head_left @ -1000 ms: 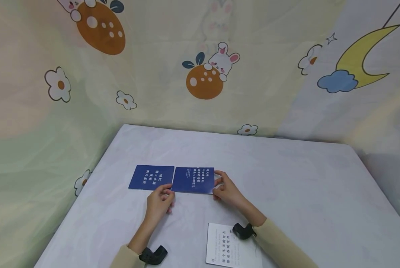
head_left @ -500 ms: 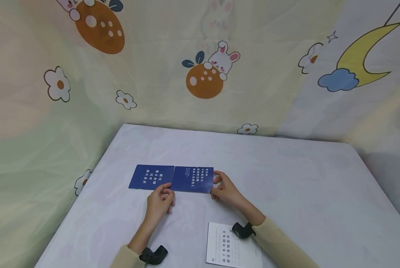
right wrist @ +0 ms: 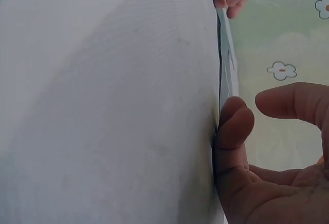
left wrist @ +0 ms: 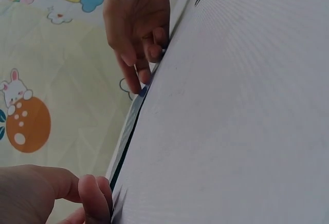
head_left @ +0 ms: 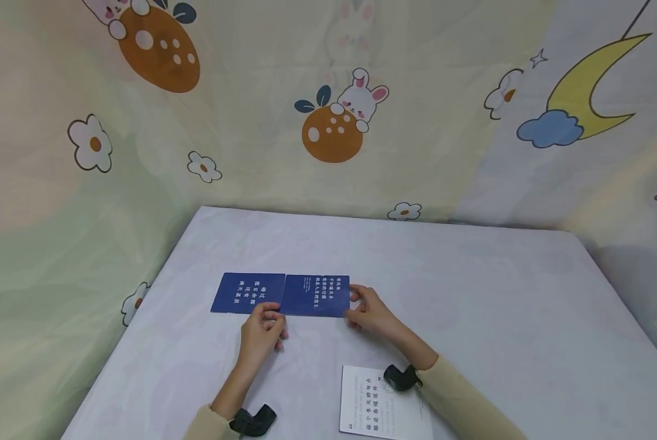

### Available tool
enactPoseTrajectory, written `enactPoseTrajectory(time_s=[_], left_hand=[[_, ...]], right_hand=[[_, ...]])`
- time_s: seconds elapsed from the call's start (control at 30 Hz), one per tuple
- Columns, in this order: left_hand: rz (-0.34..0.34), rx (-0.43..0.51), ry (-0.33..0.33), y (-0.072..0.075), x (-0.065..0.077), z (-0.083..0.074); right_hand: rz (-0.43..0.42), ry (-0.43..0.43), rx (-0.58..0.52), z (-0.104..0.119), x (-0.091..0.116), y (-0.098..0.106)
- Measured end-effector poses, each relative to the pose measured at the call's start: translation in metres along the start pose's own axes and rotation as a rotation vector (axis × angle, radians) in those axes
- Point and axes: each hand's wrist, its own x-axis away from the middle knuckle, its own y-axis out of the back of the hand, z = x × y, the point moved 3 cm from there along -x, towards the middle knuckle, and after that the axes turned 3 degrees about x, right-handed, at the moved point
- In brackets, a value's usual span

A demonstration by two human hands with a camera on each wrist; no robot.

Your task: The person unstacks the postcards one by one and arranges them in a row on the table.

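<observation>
Two dark blue cards with white Chinese writing lie side by side on the white table, a left card (head_left: 240, 292) and a right card (head_left: 311, 302), their short edges meeting. My left hand (head_left: 260, 339) lays its index fingertip over the seam, with the thumb at the near edge. At the far end of the right card, my right hand (head_left: 376, 318) touches the right edge with its index finger and the near corner with its thumb. From the right wrist view, the right hand (right wrist: 277, 157) keeps thumb and fingers spread. Both wrist views show the cards hardly at all.
A white card (head_left: 380, 403) with dark vertical writing lies near the front, partly beneath the right forearm. The white tabletop (head_left: 471, 293) extends right to its far corner. Behind hangs a cartoon-printed cloth (head_left: 251, 110). A black wrist camera (head_left: 253, 420) sits on the left wrist.
The right hand and right blue card have shifted very slightly left, closing up the seam. The left hand stays in place. The head view has tilted a little.
</observation>
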Motion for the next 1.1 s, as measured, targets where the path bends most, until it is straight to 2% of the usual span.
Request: enactPoseTrajectory(time_s=[0.3, 0.63, 0.9, 1.1], left_hand=[[0.026, -0.046, -0.040, -0.003, 0.000, 0.001], [0.068, -0.122, -0.071, -0.003, 0.003, -0.001], [0.146, -0.366, -0.203, -0.012, 0.015, -0.006], [0.201, -0.402, -0.270, -0.018, 0.021, -0.010]], right_hand=[[-0.002, 0.002, 0.057, -0.003, 0.008, 0.011], [0.025, 0.024, 0.058, -0.016, 0.021, 0.029], [0.052, 0.079, 0.074, -0.021, 0.037, 0.042], [0.058, 0.157, 0.107, -0.026, 0.050, 0.050]])
